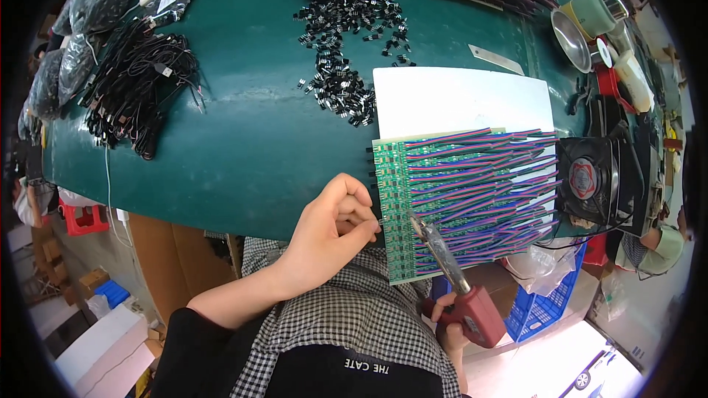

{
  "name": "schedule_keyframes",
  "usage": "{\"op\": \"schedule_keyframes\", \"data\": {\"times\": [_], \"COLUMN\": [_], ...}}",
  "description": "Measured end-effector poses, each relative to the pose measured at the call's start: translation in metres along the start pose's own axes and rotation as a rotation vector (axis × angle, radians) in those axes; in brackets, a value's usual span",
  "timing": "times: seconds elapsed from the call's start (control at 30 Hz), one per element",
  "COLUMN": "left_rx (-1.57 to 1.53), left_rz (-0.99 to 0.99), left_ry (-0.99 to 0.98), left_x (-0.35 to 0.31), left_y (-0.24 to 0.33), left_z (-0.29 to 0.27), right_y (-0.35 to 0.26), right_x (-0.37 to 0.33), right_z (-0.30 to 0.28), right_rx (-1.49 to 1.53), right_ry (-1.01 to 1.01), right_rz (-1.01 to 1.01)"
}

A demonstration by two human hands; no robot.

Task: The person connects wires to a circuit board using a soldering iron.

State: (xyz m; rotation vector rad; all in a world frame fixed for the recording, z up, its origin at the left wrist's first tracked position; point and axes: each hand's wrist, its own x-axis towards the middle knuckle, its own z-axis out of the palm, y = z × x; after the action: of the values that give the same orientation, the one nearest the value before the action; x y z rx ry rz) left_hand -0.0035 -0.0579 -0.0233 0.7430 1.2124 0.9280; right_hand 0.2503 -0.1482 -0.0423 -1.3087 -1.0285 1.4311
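Observation:
A panel of green circuit boards [394,210] lies before me, with rows of red, blue and black wires [483,191] running off to its right. My right hand [451,330] grips a red soldering gun [479,317], its metal barrel pointing up and left over the boards. The tip is close above the green surface; whether it touches I cannot tell. My left hand [332,232] is closed at the panel's left edge, thumb and fingertips pinched on what looks like a small black component, mostly hidden. More black pieces stick out along that edge higher up.
A white sheet [461,99] lies under the panel. Small black pinned components [343,66] are heaped beyond it. Black cables [140,85] and wrapped bags [92,11] occupy the far left. A black fan [590,180] stands right, near a metal bowl [571,40] and a steel blade [495,59].

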Motion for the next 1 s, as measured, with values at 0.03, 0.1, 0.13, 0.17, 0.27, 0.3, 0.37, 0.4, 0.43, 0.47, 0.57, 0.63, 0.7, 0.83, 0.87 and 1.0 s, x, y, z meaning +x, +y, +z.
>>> {"op": "schedule_keyframes", "data": {"times": [0.03, 0.1, 0.13, 0.17, 0.27, 0.3, 0.37, 0.4, 0.43, 0.47, 0.57, 0.63, 0.7, 0.83, 0.87, 1.0], "left_rx": [-0.001, 0.05, 0.05, 0.029, 0.009, 0.011, 0.011, 0.012, 0.011, 0.006, -0.007, -0.011, -0.044, -0.007, -0.012, -0.023], "left_rz": [-0.002, 0.026, 0.024, 0.03, 0.037, 0.042, 0.044, 0.048, 0.047, 0.04, 0.018, 0.002, 0.0, -0.01, -0.015, -0.015], "left_ry": [0.0, 0.035, 0.036, 0.045, 0.055, 0.057, 0.057, 0.057, 0.057, 0.056, 0.052, 0.05, 0.041, 0.003, 0.004, -0.006], "left_x": [0.001, 0.002, 0.002, 0.003, 0.003, 0.003, 0.003, 0.004, 0.004, 0.004, 0.006, 0.008, 0.009, 0.009, 0.009, 0.01], "left_y": [0.0, 0.001, 0.0, -0.002, -0.004, -0.005, -0.005, -0.005, -0.005, -0.005, -0.003, -0.003, -0.004, -0.003, -0.003, -0.003], "left_z": [0.001, 0.003, 0.005, 0.006, 0.007, 0.007, 0.007, 0.007, 0.006, 0.006, 0.005, 0.006, 0.005, 0.001, 0.001, 0.001], "right_y": [-0.001, -0.003, 0.0, 0.005, 0.009, 0.009, 0.019, 0.021, 0.021, 0.019, 0.02, 0.015, -0.003, -0.004, -0.001, -0.005], "right_x": [0.0, 0.001, -0.001, -0.004, -0.007, -0.007, -0.011, -0.012, -0.013, -0.012, -0.012, -0.009, 0.002, 0.002, 0.002, 0.003], "right_z": [-0.001, -0.003, -0.008, -0.015, -0.02, -0.021, -0.026, -0.027, -0.029, -0.03, -0.031, -0.025, -0.003, -0.002, -0.004, -0.002], "right_rx": [0.0, -0.052, -0.051, -0.081, -0.082, -0.052, -0.121, -0.191, -0.191, -0.161, -0.155, -0.177, -0.152, -0.159, -0.196, -0.203], "right_ry": [0.001, -0.037, -0.037, -0.077, -0.129, -0.14, -0.145, -0.15, -0.151, -0.165, -0.176, -0.174, -0.001, 0.006, -0.018, -0.024], "right_rz": [0.002, 0.05, 0.053, 0.07, 0.105, 0.121, 0.077, 0.032, 0.033, 0.076, 0.106, 0.093, 0.182, 0.167, 0.134, 0.138]}}
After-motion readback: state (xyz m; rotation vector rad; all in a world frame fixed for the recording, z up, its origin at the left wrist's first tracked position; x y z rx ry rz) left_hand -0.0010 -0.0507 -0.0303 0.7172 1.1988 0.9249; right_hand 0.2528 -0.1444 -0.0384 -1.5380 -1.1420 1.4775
